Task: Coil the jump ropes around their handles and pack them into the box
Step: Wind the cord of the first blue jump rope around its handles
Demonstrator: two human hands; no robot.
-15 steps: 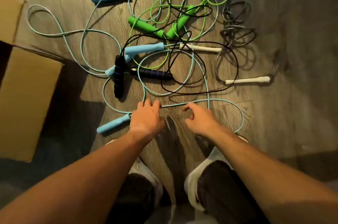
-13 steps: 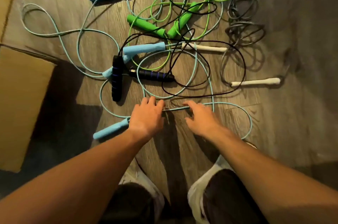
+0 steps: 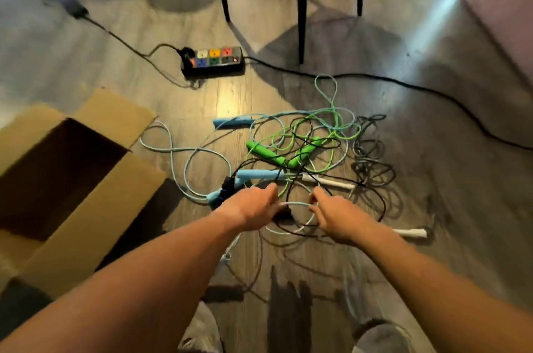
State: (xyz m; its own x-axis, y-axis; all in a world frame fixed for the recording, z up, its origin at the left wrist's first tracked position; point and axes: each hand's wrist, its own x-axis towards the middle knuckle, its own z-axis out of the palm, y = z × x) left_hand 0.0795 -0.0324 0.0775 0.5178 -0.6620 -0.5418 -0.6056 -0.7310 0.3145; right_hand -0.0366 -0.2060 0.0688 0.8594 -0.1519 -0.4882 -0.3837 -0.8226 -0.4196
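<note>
Wooden floor is lying under the left hand and right hand, slightly apart, both seemingly pinching a pale blue rope running crosswise between them. Just beyond, the tangle of jump ropes is sprawling, with the open box sitting nearer the left hand.
</note>
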